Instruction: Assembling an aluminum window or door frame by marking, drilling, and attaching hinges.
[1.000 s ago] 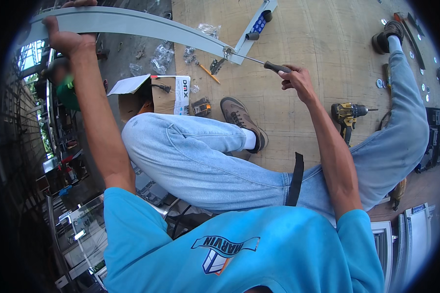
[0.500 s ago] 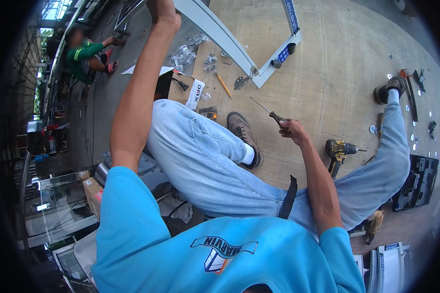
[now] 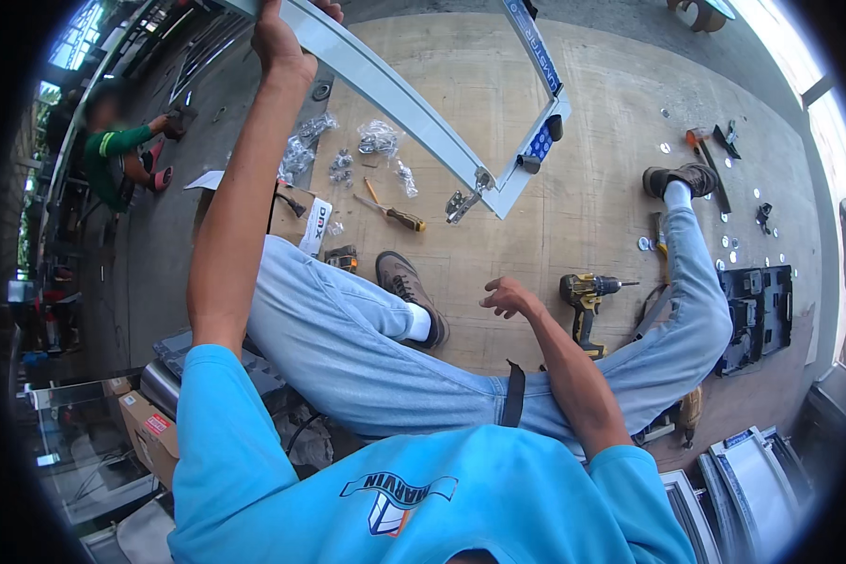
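Note:
My left hand (image 3: 282, 39) grips one long rail of a white metal frame (image 3: 385, 94) at the upper left. A metal hinge (image 3: 468, 199) hangs at the frame's nearest corner, and dark caps with a blue dotted strip sit along its short side. My right hand (image 3: 509, 297) is open and empty above the board, between my shoe and the yellow-black cordless drill (image 3: 587, 299). A screwdriver (image 3: 404, 220) with a dark and yellow handle lies on the board below the frame, next to a pencil (image 3: 372, 192).
Plastic bags of hardware (image 3: 378, 138) lie on the wooden board (image 3: 620, 141) behind the frame. A hammer (image 3: 710, 169), round discs and a black tool case (image 3: 757, 315) lie at the right. Another person in a green sleeve (image 3: 122, 141) sits at far left.
The screwdriver has left my right hand and now lies on the board beside the pencil. That hand has opened. My left hand still holds the frame, and the whole view has shifted.

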`<state>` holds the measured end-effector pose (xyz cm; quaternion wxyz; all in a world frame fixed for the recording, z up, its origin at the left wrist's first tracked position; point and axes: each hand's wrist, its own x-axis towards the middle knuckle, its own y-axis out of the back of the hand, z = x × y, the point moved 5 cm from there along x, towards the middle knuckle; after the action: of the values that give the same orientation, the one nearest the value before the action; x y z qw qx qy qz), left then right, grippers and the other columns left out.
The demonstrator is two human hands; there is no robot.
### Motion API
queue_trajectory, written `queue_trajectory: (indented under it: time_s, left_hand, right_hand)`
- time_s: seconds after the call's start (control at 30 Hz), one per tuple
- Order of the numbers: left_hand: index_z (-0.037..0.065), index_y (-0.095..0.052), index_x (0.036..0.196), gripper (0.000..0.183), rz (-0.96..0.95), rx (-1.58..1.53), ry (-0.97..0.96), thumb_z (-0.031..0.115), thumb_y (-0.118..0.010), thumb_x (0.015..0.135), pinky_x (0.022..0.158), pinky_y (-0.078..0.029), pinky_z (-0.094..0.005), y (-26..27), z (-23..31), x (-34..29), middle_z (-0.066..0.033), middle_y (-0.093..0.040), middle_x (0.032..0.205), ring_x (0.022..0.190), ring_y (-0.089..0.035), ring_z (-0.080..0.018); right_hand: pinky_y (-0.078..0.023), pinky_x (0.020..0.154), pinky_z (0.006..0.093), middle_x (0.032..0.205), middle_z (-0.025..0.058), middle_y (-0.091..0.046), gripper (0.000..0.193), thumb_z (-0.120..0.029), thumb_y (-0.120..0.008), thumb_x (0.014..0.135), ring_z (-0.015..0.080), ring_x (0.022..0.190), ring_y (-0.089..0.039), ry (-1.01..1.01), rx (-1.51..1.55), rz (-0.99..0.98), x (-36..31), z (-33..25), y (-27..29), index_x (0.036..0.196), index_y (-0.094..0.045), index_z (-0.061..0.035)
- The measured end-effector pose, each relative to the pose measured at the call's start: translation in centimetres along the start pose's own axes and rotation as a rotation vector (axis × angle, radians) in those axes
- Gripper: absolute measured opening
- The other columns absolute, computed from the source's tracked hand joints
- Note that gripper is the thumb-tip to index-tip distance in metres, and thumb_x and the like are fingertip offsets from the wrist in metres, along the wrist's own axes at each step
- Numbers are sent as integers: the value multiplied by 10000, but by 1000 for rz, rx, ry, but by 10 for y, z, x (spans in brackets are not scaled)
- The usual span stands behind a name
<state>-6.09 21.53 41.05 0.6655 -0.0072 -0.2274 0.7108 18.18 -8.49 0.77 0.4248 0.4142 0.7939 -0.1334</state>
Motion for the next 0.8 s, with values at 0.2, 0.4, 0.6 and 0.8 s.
queue_trajectory:
  time_s: [0.2, 0.4, 0.6, 0.8]
  left_hand:
    - [10, -435, 924, 586, 148, -223, 199, 594, -403, 895, 654, -494, -457, -43, -116, -9, -163, -525, 756, 678, -559, -302]
    - [38, -398, 882, 648, 168, -233, 425, 685, -363, 857, 635, -481, -446, 11, -155, -13, -126, -475, 733, 687, -543, -293]
    - [41, -393, 878, 642, 226, -288, 455, 683, -387, 853, 627, -466, -442, 1, -182, -41, -122, -457, 749, 664, -517, -272]
    - [6, -390, 988, 670, 321, -441, 303, 658, -447, 844, 703, -505, -474, 20, -152, -38, -159, -481, 870, 775, -560, -302]
  right_hand:
    - [-529, 617, 336, 931, 149, -669, 578, -251, -685, 782, 246, 739, -657, 24, 359, 432, -64, 35, 90, 1249, -500, 36]
    - [-426, 884, 422, 1100, 237, -583, 601, -366, -708, 740, 354, 1065, -538, 379, 83, 1210, -142, -34, 160, 1179, -536, 7]
    - [-436, 884, 432, 1140, 240, -561, 840, -354, -763, 657, 400, 1048, -543, 495, -258, 768, -106, -134, 131, 1345, -366, -81]
    - [-463, 731, 437, 897, 217, -607, 519, -80, -637, 591, 387, 859, -586, 501, -390, 690, -86, -171, 181, 1097, -523, -51]
